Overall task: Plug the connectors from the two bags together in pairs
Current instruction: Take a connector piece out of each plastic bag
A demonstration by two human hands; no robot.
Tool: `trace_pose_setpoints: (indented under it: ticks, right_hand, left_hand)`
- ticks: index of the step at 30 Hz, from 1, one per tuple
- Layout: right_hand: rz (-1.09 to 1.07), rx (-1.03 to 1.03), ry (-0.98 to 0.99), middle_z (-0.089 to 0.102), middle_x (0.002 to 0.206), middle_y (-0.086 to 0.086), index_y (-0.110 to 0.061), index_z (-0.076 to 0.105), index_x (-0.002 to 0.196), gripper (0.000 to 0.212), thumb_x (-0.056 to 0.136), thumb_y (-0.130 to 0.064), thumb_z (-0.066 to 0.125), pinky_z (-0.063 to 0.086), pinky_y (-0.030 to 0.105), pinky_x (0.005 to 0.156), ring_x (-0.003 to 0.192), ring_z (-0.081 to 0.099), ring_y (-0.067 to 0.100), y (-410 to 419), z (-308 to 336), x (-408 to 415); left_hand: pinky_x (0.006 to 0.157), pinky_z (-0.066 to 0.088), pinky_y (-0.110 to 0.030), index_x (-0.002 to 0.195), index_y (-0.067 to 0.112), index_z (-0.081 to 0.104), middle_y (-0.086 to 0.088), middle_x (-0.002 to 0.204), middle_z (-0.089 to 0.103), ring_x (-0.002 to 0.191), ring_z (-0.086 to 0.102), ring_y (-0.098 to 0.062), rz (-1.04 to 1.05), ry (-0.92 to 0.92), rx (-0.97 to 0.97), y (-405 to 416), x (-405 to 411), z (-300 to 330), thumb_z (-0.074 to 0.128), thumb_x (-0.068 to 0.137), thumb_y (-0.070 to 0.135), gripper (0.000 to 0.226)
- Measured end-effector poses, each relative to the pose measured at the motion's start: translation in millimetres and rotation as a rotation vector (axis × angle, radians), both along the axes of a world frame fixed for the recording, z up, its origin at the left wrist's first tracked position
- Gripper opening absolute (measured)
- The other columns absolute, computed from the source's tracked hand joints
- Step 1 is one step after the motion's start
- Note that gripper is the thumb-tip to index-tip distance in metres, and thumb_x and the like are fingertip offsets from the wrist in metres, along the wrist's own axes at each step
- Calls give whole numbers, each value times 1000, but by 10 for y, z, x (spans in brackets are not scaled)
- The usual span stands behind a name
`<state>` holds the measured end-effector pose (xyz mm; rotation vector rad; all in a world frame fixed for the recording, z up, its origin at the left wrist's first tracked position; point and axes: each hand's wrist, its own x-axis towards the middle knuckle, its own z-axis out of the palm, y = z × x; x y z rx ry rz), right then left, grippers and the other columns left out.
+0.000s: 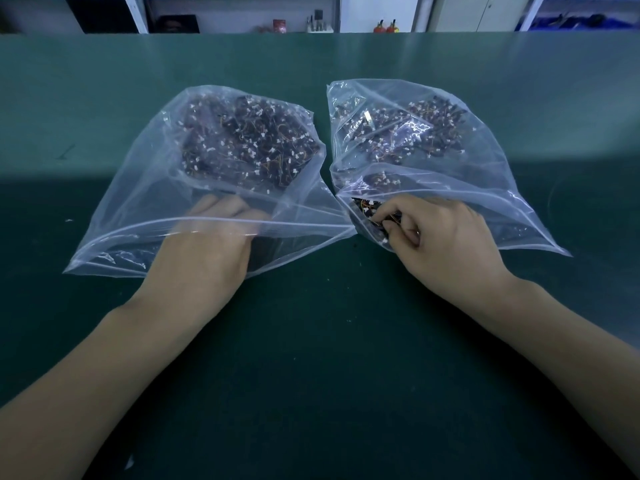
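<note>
Two clear plastic bags lie side by side on the green table (311,341), each full of small wired connectors with white plugs. My left hand (207,247) is inside the mouth of the left bag (138,188); its fingers show blurred through the plastic, and I cannot tell whether they hold anything. My right hand (440,233) is at the mouth of the right bag (485,188), fingers curled and pinching a connector (375,221) among a small heap of connectors there.
The table's far edge runs along the top, with shelves (311,15) holding small items behind it. Bare green mat lies in front of the bags and to either side.
</note>
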<state>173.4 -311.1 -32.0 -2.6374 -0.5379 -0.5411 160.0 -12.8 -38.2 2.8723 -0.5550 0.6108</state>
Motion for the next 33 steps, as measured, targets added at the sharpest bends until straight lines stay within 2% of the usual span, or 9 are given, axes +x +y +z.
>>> trace_pose_setpoints:
  ticks: [4,8,11,14,17,21,25,31,33]
  right_hand:
    - [15,32,-34,41,56,-9,-23,76,103,19,95,-8,68,42,30,62,57,51,16,12,4,-20]
    - [31,80,-63,38,55,-6,-22,73,97,17,94,-7,66,50,36,57,53,48,18,30,-10,-38]
    - [94,122,-87,37,56,-5,-18,72,98,16,94,-5,66,48,38,54,51,43,16,59,-17,-63]
    - [185,170,-80,33,59,-8,-15,71,104,16,95,-3,66,41,33,52,51,39,13,81,-26,-91]
    - [273,191,-37,36,60,-8,-16,69,113,17,98,-9,66,35,24,57,51,38,11,99,-38,-119]
    - [384,195,-9,39,59,-8,-16,68,124,23,101,-21,69,34,20,55,50,38,9,118,-50,-133]
    - [469,213,-25,39,59,-7,-18,70,127,29,100,-29,73,33,18,55,50,38,9,117,-48,-143]
    - [379,348,-170,42,59,-10,-12,74,109,19,100,-28,71,30,11,58,50,38,3,140,-69,-138]
    - [388,362,-156,45,61,-12,-11,74,113,21,100,-27,72,31,10,59,50,38,4,119,-68,-135]
  left_hand:
    - [86,55,-54,119,14,78,-9,103,73,96,64,-38,-71,-113,-33,-31,11,60,70,94,-9,35]
    - [84,56,-45,118,10,81,-6,103,78,91,69,-32,-236,-241,-141,-103,-31,84,72,100,1,22]
    - [92,57,-37,115,10,82,-2,108,79,97,74,-25,-331,-294,-191,-189,-99,79,73,103,8,15]
    - [79,56,-37,108,10,83,-1,100,78,86,71,-25,-395,-346,-206,-254,-138,94,71,105,10,13]
    - [79,56,-33,105,7,84,-2,101,79,86,72,-24,-460,-381,-256,-301,-185,112,73,103,6,11]
    - [81,57,-29,98,6,84,-1,101,80,88,75,-17,-531,-385,-331,-394,-254,117,77,99,2,9]
    - [80,58,-30,101,5,82,-4,98,79,88,74,-16,-575,-320,-451,-469,-303,121,76,99,1,8]
    - [77,61,-30,112,13,72,-5,100,78,90,77,-16,-629,-247,-640,-535,-363,131,77,96,-2,23]
    - [79,61,-29,112,14,71,-5,101,78,91,77,-14,-633,-200,-676,-549,-375,118,77,96,-2,23]
